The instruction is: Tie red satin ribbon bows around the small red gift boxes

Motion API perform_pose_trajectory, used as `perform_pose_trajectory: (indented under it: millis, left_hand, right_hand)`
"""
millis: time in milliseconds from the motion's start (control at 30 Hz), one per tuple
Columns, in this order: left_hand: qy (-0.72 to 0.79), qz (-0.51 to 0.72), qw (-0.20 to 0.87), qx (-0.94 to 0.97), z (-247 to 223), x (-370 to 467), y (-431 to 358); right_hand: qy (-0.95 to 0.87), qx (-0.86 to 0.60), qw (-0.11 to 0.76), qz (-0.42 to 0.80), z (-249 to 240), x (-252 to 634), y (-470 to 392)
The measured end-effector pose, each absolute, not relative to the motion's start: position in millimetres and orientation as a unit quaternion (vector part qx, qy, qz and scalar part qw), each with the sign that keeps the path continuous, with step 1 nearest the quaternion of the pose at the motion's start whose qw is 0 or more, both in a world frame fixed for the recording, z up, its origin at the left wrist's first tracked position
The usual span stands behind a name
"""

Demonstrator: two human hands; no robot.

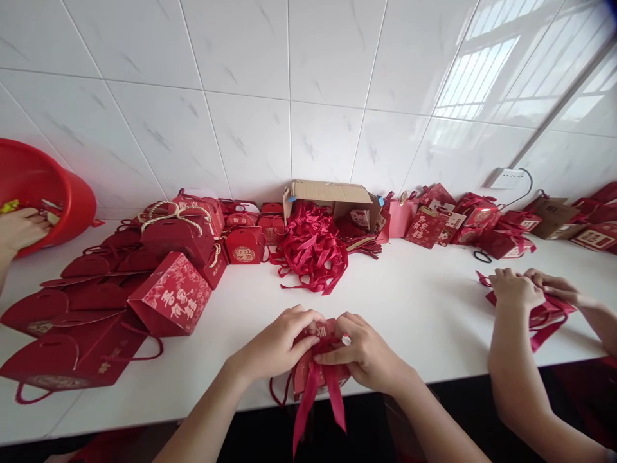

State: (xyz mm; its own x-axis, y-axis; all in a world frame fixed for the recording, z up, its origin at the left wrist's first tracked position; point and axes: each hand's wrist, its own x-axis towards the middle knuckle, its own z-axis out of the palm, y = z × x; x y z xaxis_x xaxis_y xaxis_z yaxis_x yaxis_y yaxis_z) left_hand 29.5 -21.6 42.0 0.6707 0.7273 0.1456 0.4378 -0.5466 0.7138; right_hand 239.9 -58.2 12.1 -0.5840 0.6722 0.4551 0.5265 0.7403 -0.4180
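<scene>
While the left hand (277,344) and right hand (366,354) pinch a small red paper box (308,373) with fingers closed on its satin ribbon (318,402), glossy loose ribbons (313,247) lie heaped at twelve o'clock — a tangled pile.

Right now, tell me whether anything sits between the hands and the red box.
Nothing visible does. The left hand and right hand already grip the red box directly, with its ribbon hanging down between them.

Red box (171,296): "喜有囍" approx.
</scene>
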Motion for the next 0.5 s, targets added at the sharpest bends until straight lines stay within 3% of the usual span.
perform_pose_trajectory:
  millis: [233,500]
  left_hand:
    - [0.347,0.221,0.349,0.842,38.8,31.1,-22.0]
    - [0.362,0.242,0.28,0.855,25.2,34.0,-18.1]
  right_hand:
    - [-0.879,-0.323,0.327,0.126,7.2,240.8,-57.5]
    - [-0.883,-0.311,0.337,0.101,3.8,244.9,-57.4]
